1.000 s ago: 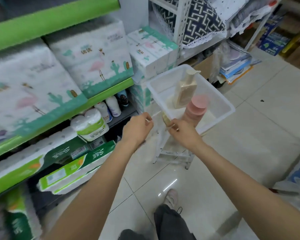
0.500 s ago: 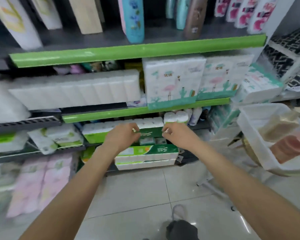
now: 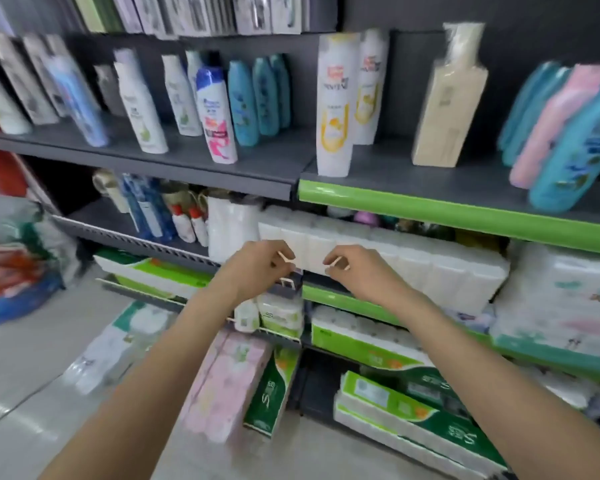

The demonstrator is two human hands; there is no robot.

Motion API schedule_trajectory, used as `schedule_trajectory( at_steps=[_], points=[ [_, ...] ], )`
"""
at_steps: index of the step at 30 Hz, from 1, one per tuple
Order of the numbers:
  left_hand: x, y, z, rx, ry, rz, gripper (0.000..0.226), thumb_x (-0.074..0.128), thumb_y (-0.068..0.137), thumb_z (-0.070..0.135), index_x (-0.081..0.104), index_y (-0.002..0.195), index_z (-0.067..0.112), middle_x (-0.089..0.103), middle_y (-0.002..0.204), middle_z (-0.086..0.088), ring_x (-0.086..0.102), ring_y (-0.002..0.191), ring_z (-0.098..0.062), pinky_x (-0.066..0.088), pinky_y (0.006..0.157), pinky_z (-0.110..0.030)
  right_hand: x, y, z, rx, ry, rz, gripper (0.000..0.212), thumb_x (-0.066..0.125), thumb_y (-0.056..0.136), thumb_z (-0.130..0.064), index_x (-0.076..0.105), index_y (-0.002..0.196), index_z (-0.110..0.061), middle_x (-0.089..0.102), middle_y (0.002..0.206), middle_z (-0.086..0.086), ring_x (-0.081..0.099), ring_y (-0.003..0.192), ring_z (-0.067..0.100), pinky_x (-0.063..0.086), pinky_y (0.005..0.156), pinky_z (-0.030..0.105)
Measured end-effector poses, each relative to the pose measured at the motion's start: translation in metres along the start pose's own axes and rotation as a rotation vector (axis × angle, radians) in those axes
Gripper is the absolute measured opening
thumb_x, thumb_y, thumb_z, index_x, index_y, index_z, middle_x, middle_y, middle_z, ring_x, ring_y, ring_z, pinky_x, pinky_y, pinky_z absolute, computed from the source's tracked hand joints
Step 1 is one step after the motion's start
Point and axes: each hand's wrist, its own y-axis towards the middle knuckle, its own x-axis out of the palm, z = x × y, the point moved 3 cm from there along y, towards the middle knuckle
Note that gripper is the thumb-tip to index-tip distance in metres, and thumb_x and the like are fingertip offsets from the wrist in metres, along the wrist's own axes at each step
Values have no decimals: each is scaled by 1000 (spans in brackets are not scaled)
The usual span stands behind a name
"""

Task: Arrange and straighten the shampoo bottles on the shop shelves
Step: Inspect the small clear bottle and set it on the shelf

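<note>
Presently both hands, left (image 3: 257, 268) and right (image 3: 357, 271), each pinch a small pale stick, while the bottles (image 3: 219, 116) stand above them, likely rigid, slick plastic, best gripped mid-body.

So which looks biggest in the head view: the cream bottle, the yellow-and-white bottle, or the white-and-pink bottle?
1. Cream bottle and yellow-and-white bottle: look alike, can't rank.
2. White-and-pink bottle: smallest, though nearness may skew this.

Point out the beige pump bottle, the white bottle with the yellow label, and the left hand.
beige pump bottle (image 3: 447, 109): head view, middle of its front face.
white bottle with the yellow label (image 3: 335, 109): head view, front label.
left hand (image 3: 257, 268): head view, back of the hand.
</note>
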Motion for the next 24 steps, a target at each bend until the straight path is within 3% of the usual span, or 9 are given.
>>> schedule_trajectory(
  at_steps=[4, 9, 13, 21, 24],
  points=[
    [-69, 23, -38, -59, -32, 177, 17, 58, 90, 29, 64, 103, 21, 63, 89, 5, 56, 79, -12, 46, 66, -26, 8, 65, -61, -102, 10, 27, 18, 55, 90, -21, 65, 105, -20, 59, 90, -4, 59, 88, 18, 44, 73, 27],
    [-148, 38, -84, -89, -140, 341, 17, 58, 90, 25, 65, 103, 17, 69, 91, 0, 64, 85, -15, 49, 77, -25, 23, 130, -142, -224, -10, 3, 21, 56, 90, -20, 66, 108, -21, 68, 105, 0, 61, 100, 18, 49, 88, 34],
    [-202, 42, -139, -109, -159, 478, 14, 56, 91, 25, 65, 101, 20, 67, 84, 3, 62, 78, -11, 41, 58, -17, 46, 172, -203, -300, 28, 9, 20, 56, 92, -20, 65, 110, -20, 67, 109, -2, 62, 98, 14, 51, 85, 30],
    [-308, 38, -275, -91, -111, 534, 15, 53, 93, 27, 64, 101, 21, 63, 81, 9, 62, 79, -9, 44, 65, -23, 122, 238, -323, -316, 115, 91, 16, 56, 92, -19, 67, 103, -24, 65, 101, -7, 58, 95, 5, 42, 84, 20],
    [-348, 39, -324, -76, -91, 549, 14, 53, 93, 29, 63, 100, 22, 61, 80, 11, 61, 71, -5, 43, 57, -18, 150, 257, -368, -305, 140, 121, 16, 55, 93, -18, 66, 104, -22, 65, 101, -8, 56, 94, 3, 41, 83, 19]
  ],
)
